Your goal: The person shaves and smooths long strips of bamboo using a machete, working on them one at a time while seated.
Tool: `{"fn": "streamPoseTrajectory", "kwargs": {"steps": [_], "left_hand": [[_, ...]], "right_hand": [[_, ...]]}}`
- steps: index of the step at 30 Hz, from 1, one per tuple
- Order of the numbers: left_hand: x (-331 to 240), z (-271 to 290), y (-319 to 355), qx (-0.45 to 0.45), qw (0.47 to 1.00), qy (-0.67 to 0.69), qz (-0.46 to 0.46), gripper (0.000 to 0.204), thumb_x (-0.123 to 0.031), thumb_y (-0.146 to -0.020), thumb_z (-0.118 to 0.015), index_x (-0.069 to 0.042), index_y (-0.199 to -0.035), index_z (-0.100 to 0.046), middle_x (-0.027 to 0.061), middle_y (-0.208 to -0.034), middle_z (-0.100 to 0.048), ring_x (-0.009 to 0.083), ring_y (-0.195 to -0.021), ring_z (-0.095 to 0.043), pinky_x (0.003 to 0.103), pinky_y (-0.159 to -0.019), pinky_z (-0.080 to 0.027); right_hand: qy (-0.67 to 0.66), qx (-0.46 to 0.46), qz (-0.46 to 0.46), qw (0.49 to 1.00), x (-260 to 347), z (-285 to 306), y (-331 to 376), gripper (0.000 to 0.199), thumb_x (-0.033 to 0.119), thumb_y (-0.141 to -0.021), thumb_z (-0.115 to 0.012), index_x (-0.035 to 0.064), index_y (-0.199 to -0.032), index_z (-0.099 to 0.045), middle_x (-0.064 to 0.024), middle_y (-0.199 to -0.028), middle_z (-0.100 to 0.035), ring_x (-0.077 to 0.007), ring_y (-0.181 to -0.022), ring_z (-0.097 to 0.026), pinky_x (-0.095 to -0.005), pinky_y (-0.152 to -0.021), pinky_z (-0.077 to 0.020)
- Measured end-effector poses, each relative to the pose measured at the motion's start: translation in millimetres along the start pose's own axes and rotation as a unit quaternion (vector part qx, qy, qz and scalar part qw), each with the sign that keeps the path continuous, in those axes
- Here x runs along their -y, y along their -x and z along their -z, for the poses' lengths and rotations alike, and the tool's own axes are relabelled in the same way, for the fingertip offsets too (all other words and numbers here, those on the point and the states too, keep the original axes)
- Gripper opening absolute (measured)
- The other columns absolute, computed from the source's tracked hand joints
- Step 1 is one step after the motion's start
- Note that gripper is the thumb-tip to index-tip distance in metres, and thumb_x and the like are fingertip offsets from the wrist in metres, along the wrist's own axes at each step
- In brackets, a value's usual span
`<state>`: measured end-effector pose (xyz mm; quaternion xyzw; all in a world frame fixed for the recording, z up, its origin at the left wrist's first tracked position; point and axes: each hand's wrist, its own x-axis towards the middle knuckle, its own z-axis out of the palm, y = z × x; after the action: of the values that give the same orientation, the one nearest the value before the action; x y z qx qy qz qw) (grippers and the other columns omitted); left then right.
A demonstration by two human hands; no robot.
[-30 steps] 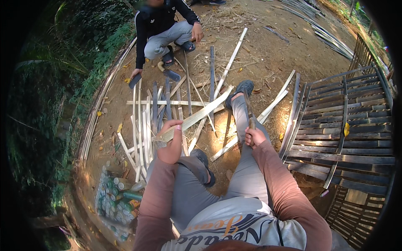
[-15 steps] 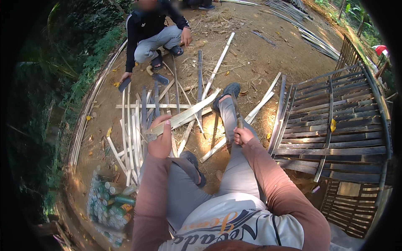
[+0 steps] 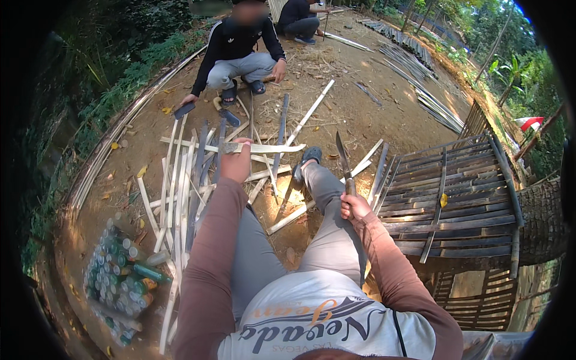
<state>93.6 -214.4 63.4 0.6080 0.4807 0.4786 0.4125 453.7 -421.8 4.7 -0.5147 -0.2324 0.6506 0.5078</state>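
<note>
Dirt yard: L hand [image 3: 237, 163] grips bamboo strip [image 3: 264, 147], R hand [image 3: 354, 207] grips knife [image 3: 343, 162]; bottle pack [image 3: 117, 270] nearby.

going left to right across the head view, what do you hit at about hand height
pack of bottles → pale bamboo strips on the ground → left hand gripping a bamboo strip → right hand holding a long knife → woven bamboo panel

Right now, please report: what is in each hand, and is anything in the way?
Left hand grips a bamboo strip. Right hand holds a long knife, blade up. Loose bamboo slats below; a crouching person beyond.
</note>
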Motion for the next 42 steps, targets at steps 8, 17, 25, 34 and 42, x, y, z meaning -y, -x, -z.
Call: {"fn": "streamPoseTrajectory", "kwargs": {"steps": [8,17,25,34,42], "left_hand": [[-13,-11,13,-0.030,0.999,0.001,-0.030,0.017,-0.015,-0.099,-0.059,-0.006,-0.105,-0.071,0.0059,-0.098,-0.073,0.0162,-0.092,-0.066,0.031,-0.087,-0.049],[-29,-5,6,-0.042,0.988,0.113,-0.095,0.013,-0.005,-0.097,-0.057,-0.002,-0.107,-0.066,0.0075,-0.106,-0.071,0.0166,-0.102,-0.064,0.032,-0.095,-0.048],[-96,-20,-54,-0.100,0.961,0.169,-0.194,0.035,0.001,-0.097,-0.059,-0.001,-0.130,-0.050,0.0096,-0.110,-0.067,0.0174,-0.106,-0.064,0.030,-0.095,-0.051],[-111,-60,-65,-0.123,0.932,0.251,-0.232,0.015,-0.003,-0.103,-0.059,-0.002,-0.117,-0.054,0.0074,-0.093,-0.065,0.0095,-0.071,-0.056,0.024,-0.067,-0.048],[-98,-32,-80,-0.173,0.916,0.283,-0.226,0.014,0.001,-0.103,-0.049,-0.004,-0.117,-0.049,0.0045,-0.081,-0.051,0.0111,-0.071,-0.047,0.028,-0.067,-0.044]], "right_hand": [[-0.027,0.006,0.171,0.985,105,-54,16,0.034,0.041,-0.105,-0.058,0.0094,-0.119,-0.056,-0.0025,-0.068,-0.049,-0.0172,-0.052,-0.050,-0.0363,-0.056,-0.0479],[0.010,0.006,0.219,0.976,103,-130,-23,0.029,0.033,-0.101,-0.067,0.0077,-0.106,-0.055,-0.0001,-0.065,-0.050,-0.0119,-0.047,-0.048,-0.0307,-0.045,-0.0424],[0.045,0.005,0.145,0.988,69,-174,-100,0.023,0.027,-0.101,-0.067,0.0063,-0.095,-0.058,0.0013,-0.061,-0.050,-0.0098,-0.045,-0.045,-0.0290,-0.041,-0.0374],[0.010,0.018,0.058,0.998,-3,-169,-137,0.038,0.038,-0.106,-0.058,0.0052,-0.086,-0.060,0.0014,-0.060,-0.049,-0.0082,-0.049,-0.044,-0.0275,-0.046,-0.0353],[0.317,-0.075,0.336,0.884,38,-193,-126,0.040,0.037,-0.100,-0.066,-0.0029,-0.095,-0.068,-0.0134,-0.064,-0.061,-0.0207,-0.057,-0.054,-0.0369,-0.059,-0.0458]]}}
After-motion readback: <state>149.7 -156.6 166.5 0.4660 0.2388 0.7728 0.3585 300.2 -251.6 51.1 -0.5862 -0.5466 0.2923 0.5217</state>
